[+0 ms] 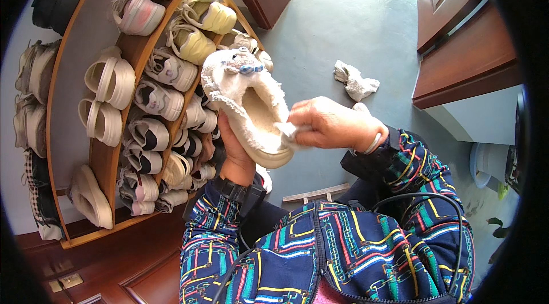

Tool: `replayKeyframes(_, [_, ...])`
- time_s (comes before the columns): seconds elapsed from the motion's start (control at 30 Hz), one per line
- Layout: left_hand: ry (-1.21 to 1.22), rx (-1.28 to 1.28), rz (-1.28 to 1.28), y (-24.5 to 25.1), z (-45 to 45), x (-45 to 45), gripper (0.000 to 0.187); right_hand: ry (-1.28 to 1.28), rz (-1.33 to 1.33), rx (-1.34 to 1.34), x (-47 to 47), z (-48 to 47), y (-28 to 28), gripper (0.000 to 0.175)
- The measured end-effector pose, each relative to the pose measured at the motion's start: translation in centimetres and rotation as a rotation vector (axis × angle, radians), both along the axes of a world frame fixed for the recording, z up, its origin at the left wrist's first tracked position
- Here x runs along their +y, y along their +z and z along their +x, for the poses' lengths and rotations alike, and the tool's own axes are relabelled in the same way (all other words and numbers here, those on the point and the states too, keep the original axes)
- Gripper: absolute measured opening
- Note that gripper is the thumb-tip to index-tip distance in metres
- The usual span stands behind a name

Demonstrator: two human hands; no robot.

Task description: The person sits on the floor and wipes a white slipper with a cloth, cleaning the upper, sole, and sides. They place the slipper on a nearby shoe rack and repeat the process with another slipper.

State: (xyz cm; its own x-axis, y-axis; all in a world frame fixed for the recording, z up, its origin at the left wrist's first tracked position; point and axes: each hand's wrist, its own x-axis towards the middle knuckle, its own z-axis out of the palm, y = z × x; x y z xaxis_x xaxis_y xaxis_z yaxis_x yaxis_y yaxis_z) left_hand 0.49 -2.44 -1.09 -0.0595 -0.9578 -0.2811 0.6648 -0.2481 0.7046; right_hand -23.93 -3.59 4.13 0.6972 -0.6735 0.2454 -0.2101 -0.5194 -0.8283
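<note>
My left hand grips a white fleece-lined slipper from its near left side, with the fingers hidden beneath the sole. The slipper has a lace-like trim, a cream sole and an animal-face decoration with a blue checked bow at its toe. Pinched in my right hand is a small white cloth or tissue. It touches the slipper's opening near the heel, where its edge is blurred. On the floor beyond my right hand lies a crumpled whitish cloth.
A wooden shoe rack with several rows of shoes stands close on the left. A similar slipper leans on its top tier. A small wooden stool is by my legs. Brown wooden doors and a blue-rimmed basin are at the right.
</note>
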Motion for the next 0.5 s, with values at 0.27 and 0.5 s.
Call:
replayKeyframes(0.27, [0.013,-0.001,-0.019,0.18,-0.4,-0.38,0.077,-0.307,-0.018,-0.001,-0.41,0.45,-0.25,0.017])
replayKeyframes(0.5, [0.007,-0.066,0.035,0.36,-0.95,0.04,0.08,-0.266,0.144,-0.154,0.11,0.62,-0.16,0.018])
